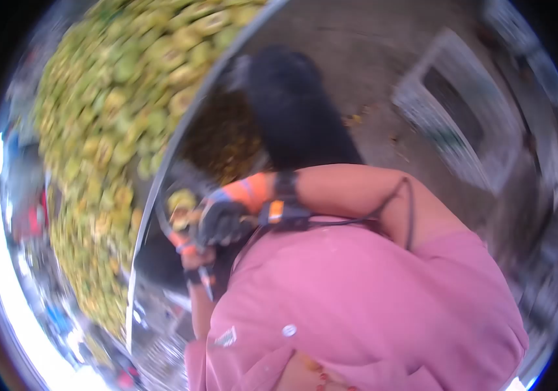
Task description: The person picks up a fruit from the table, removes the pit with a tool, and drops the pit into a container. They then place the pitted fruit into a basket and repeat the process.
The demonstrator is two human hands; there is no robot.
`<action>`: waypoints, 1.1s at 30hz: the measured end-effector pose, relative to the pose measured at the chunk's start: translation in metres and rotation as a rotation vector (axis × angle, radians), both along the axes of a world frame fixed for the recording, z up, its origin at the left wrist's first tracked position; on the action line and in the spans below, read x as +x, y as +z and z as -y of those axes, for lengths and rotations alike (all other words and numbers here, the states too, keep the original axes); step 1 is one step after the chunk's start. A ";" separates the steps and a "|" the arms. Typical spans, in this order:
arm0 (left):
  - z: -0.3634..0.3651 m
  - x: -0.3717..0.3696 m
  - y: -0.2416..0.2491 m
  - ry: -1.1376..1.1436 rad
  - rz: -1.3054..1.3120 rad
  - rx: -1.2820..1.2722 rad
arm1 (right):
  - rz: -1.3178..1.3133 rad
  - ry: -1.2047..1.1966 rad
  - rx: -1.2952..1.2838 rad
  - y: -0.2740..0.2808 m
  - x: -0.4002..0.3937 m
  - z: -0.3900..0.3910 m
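Note:
A yellow-green piece of fruit (180, 201) shows at the fingers of my left hand (189, 246), which wears an orange and grey glove and is closed around it. My right hand (223, 221), in a matching glove, is curled close against the fruit and the left hand. Its fingers are closed, and motion blur hides what they grip. Beside both hands, a large heap of halved yellow-green fruit (116, 130) lies on a surface with a pale metal rim (165, 159).
A grey plastic crate (451, 107) rests on the floor at the upper right. My dark-trousered leg (298, 107) stretches forward under the rim. Orange-brown scraps (230, 156) lie on the floor beside it. A cable (383, 208) runs from my right wrist along the arm.

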State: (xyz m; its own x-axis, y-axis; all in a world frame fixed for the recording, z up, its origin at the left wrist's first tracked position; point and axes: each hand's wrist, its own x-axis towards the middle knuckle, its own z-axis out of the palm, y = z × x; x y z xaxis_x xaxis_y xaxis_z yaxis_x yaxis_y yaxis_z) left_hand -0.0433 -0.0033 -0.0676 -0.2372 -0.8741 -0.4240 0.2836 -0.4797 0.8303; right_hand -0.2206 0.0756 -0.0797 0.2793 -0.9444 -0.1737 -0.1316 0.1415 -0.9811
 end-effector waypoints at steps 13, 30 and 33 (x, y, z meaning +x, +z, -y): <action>0.000 0.095 0.075 0.183 0.179 -0.614 | 0.133 -0.352 0.455 -0.042 0.018 0.053; -0.037 0.269 -0.008 0.436 1.171 -0.221 | 0.270 -0.469 0.405 -0.085 0.017 0.055; -0.052 0.288 -0.047 0.166 1.584 0.079 | 0.315 -0.438 0.490 -0.105 0.002 0.056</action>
